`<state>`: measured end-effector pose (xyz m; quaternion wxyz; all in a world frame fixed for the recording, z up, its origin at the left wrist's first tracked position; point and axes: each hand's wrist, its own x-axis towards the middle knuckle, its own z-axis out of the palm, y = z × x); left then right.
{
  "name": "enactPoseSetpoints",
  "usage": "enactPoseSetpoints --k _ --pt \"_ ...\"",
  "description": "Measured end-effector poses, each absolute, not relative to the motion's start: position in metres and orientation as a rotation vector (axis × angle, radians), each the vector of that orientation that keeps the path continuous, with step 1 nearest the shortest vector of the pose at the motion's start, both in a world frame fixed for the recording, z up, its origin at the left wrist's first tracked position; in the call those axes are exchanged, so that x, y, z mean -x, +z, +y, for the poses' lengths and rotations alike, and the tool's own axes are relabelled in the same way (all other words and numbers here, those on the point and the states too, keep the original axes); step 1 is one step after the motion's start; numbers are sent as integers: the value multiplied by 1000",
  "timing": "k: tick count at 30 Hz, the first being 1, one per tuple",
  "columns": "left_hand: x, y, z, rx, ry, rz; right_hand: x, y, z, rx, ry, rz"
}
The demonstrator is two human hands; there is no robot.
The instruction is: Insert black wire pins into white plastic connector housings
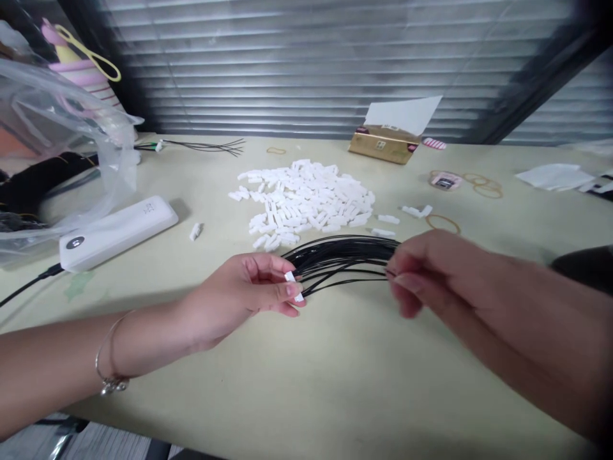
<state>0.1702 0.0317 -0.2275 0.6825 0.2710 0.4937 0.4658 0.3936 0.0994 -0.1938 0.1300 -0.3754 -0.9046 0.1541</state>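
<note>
My left hand (pixel 268 287) pinches a small white plastic connector (pixel 294 286) between thumb and fingers. Thin black wires (pixel 342 255) run in a bundle from beside that connector toward the right. At their right end my right hand (pixel 421 271) is closed, thumb against fingers, on the end of a black wire; it is slightly blurred. Whether the wires enter the connector is partly hidden by the left fingers. Just beyond the wires lies a heap of loose white connectors (pixel 311 198), with a few strays at its edges.
At left, a white power bank (pixel 119 233) with a cable lies by a clear plastic bag (pixel 115 166) of black wires. Toward the blinds stands a gold tissue box (pixel 385 144). Rubber bands (pixel 483 185) and a white tissue (pixel 555 177) lie at right.
</note>
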Motion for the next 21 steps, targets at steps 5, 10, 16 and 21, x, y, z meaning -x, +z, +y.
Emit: enactPoseSetpoints --k 5,10,16,21 --pt "-169 -228 32 -677 974 1119 -377 -189 88 911 469 -2678" --pt "-169 -225 33 -713 922 1115 -367 -206 93 802 676 -2798" --pt "-171 -224 34 -701 917 1106 -366 -214 95 707 676 -2825" --pt "-171 -224 34 -711 916 1093 -367 -217 96 666 599 -2839"
